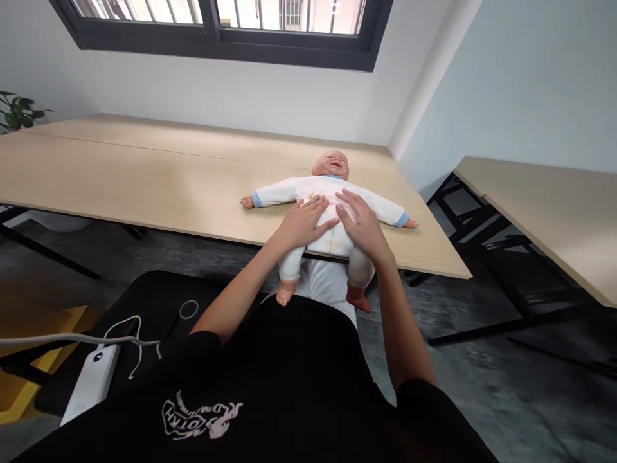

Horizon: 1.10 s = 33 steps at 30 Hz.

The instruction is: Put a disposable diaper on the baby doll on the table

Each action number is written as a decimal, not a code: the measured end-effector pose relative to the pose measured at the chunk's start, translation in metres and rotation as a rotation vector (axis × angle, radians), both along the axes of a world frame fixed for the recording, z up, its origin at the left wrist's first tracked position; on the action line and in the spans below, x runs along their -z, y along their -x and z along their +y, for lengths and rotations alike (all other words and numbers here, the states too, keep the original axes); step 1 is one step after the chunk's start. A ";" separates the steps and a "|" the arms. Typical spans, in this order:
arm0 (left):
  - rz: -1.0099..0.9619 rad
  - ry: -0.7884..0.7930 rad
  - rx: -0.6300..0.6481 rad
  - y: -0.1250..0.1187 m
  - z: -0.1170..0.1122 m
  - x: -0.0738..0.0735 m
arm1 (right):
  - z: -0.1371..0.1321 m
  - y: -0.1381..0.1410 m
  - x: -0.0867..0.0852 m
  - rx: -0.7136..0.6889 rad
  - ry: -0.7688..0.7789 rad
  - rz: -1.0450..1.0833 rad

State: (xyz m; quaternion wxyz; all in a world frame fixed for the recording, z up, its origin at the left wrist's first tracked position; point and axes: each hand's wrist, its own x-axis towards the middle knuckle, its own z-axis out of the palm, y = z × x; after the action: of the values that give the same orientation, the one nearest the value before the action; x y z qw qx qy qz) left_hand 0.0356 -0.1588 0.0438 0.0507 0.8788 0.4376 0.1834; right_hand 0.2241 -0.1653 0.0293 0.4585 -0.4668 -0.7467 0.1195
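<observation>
A baby doll (pixel 332 241) in a white suit with blue cuffs lies on its back on the wooden table (pixel 193 186), head away from me. Its arms are spread out to both sides, and its legs hang down over the table's near edge. My left hand (pixel 303 223) rests on the left side of the doll's belly, fingers stretched out. On the right side of its chest lies my right hand (pixel 361 222), palm down with the fingers spread. Both hands are open, and parts of the doll's torso are hidden under them.
A window (pixel 216 32) is set in the wall behind the table. To the right stands another table (pixel 544 206). On a black chair (pixel 154 296) at my left lie a white power bank (pixel 94 379), a cable (pixel 139 337) and a beaded bracelet (pixel 188 309).
</observation>
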 end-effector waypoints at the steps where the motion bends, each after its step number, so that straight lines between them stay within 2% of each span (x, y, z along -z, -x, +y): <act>1: 0.018 0.013 0.008 0.001 0.001 -0.002 | 0.001 0.000 0.003 -0.008 0.038 -0.038; 4: 0.044 0.033 0.021 0.002 0.001 -0.006 | 0.000 0.003 0.009 0.005 0.132 -0.127; 10: -0.054 0.066 0.053 0.007 0.005 -0.001 | -0.005 0.009 0.006 0.039 0.161 -0.204; 17: -0.630 0.204 0.185 0.025 0.012 0.019 | -0.013 0.008 0.011 0.034 0.161 -0.156; 21: -0.800 0.260 0.211 0.033 0.008 0.023 | -0.021 -0.008 0.018 -0.010 0.184 -0.049; 23: -0.958 0.259 0.167 0.038 0.009 0.023 | -0.022 -0.024 0.022 -0.050 0.251 0.092; 26: -1.315 0.247 -0.081 0.046 0.017 0.024 | -0.015 -0.048 0.029 -0.002 0.373 0.458; 27: -1.413 0.311 -0.183 0.049 0.021 0.024 | -0.011 -0.053 0.031 0.034 0.413 0.595; 29: -1.525 0.574 -0.330 0.053 0.029 0.025 | -0.003 -0.056 0.032 0.079 0.493 0.831; 31: -1.574 0.853 -0.369 0.054 0.037 0.026 | 0.003 -0.049 0.029 0.091 0.563 0.996; 33: -1.598 1.007 -0.358 0.051 0.044 0.025 | 0.007 -0.036 0.023 0.067 0.627 1.079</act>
State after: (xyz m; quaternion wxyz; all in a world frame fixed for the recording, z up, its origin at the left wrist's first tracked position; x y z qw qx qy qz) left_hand -0.0158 -0.1143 0.0189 0.6768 0.2892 0.4290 0.5237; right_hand 0.2605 -0.1583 0.0065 0.6157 -0.4763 -0.3244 0.5375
